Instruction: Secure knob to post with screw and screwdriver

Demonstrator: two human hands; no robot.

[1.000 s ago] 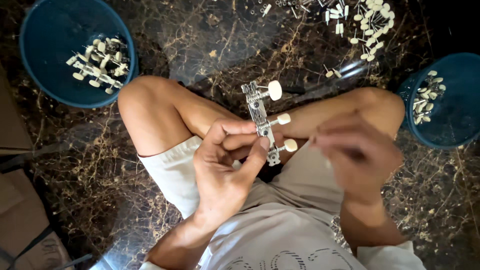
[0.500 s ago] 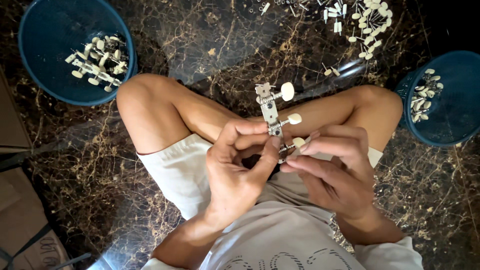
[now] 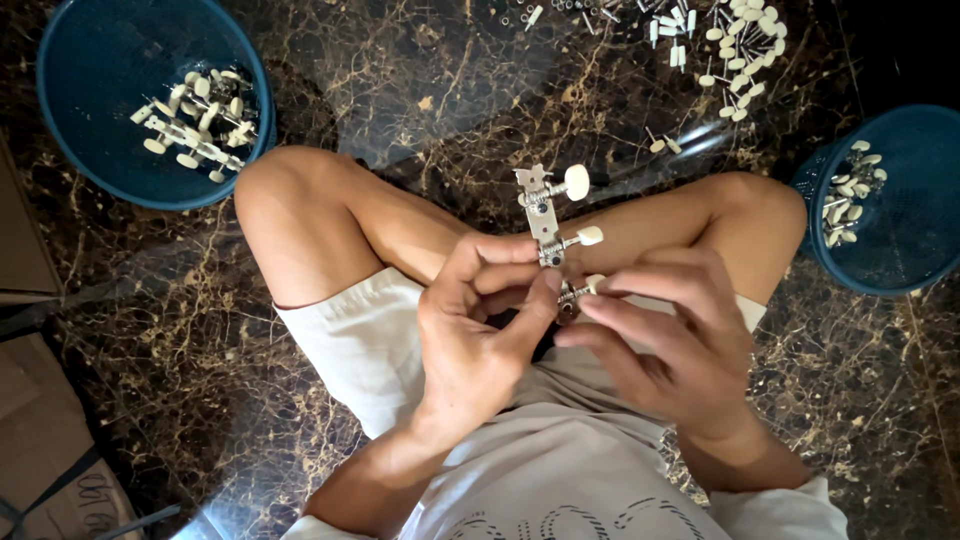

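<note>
left bowl (image 3: 70, 120): blue, upper left of the frame on the dark marble floor (image 3: 160, 330), holding a small heap of finished tuner strips (image 3: 195, 120) with cream knobs
cardboard (image 3: 40, 420): flattened box along the left edge, down to the lower left corner
person: sitting cross-legged on the floor, bare knees out to both sides, pale shorts and tee
left hand (image 3: 470, 335): just left of centre, curled shut on the lower end of the tuner plate (image 3: 545, 215), thumb and forefinger pinching it
tuner plate: dead centre, between the two hands, standing nearly upright above the lap, two cream knobs sticking out to its right
right hand (image 3: 670, 340): just right of centre, fingers half curled, tips pressed on the lowest peg (image 3: 578, 292) of the plate; can't tell how tightly it's pinched
loose pegs (image 3: 730, 40): scattered along the top of the frame, right of centre
right bowl (image 3: 900, 200): blue, right edge, a few cream-knobbed parts (image 3: 850, 195) against its left wall
</note>
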